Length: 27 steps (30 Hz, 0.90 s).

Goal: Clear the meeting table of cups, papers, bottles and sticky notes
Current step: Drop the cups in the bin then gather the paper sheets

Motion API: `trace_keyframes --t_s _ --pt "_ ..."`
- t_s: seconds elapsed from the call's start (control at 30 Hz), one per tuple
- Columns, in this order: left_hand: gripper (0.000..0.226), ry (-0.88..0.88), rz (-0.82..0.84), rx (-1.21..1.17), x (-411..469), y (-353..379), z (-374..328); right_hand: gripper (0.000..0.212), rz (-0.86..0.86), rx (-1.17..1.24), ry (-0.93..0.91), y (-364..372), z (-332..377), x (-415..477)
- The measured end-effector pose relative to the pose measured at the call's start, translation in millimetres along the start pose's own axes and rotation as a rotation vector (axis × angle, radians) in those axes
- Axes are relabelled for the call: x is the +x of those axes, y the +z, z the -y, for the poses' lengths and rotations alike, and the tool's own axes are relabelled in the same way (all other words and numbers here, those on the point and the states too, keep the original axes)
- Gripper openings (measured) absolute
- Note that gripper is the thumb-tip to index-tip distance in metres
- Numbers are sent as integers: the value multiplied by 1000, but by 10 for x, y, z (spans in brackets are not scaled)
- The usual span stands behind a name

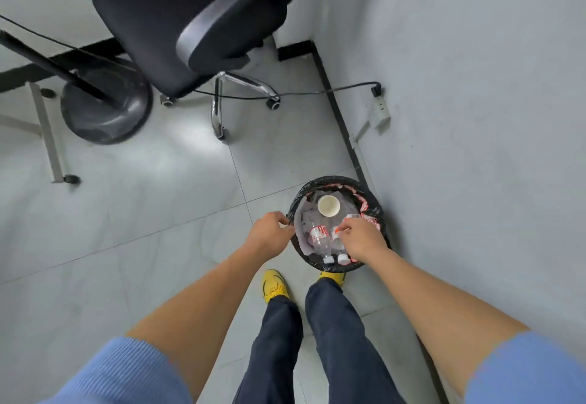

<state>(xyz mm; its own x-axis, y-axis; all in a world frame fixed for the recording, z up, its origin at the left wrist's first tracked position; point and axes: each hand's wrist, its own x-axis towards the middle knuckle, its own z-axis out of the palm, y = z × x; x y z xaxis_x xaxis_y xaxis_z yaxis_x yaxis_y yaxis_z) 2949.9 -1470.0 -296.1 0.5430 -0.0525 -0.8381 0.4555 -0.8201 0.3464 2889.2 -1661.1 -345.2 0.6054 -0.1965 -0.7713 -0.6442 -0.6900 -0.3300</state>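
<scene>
A round waste bin with a black liner stands on the floor against the right wall. Inside lie a white paper cup, two clear bottles with red labels and crumpled paper. My left hand is at the bin's left rim, its thumb and curled fingers pinching the liner edge. My right hand hovers over the bin's right half with curled fingers, the tips against the second bottle. Whether it holds anything is unclear.
A black office chair on chrome legs stands ahead. A round black stand base sits to its left, beside a grey table leg. A cable runs to a wall socket. My yellow shoes are just behind the bin.
</scene>
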Motion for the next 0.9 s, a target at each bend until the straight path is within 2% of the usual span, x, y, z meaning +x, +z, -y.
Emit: trace_keyframes --t_s 0.17,0.3,0.43,0.67,0.8,0.9 --pt "29 109 -111 108 -933 -687 -66 23 -57 -174 -193 -497 825 -853" --pt "28 202 -235 246 -1645 -1170 -30 29 -102 -452 -385 -830 1448 -1493" --pt "32 224 -420 359 -2250 -1588 85 30 -156 -693 -570 -1094 1998 -1947" --pt "28 85 -807 281 -3647 -2150 618 22 -288 -951 -1004 -1215 3142 -3070" --pt "26 -51 -936 196 -4369 -2089 1059 19 -288 -1022 -1206 -918 3457 -3713" --pt "30 -155 -1002 138 -4889 -2004 1474 28 -266 -1086 -1332 -597 3656 -4215"
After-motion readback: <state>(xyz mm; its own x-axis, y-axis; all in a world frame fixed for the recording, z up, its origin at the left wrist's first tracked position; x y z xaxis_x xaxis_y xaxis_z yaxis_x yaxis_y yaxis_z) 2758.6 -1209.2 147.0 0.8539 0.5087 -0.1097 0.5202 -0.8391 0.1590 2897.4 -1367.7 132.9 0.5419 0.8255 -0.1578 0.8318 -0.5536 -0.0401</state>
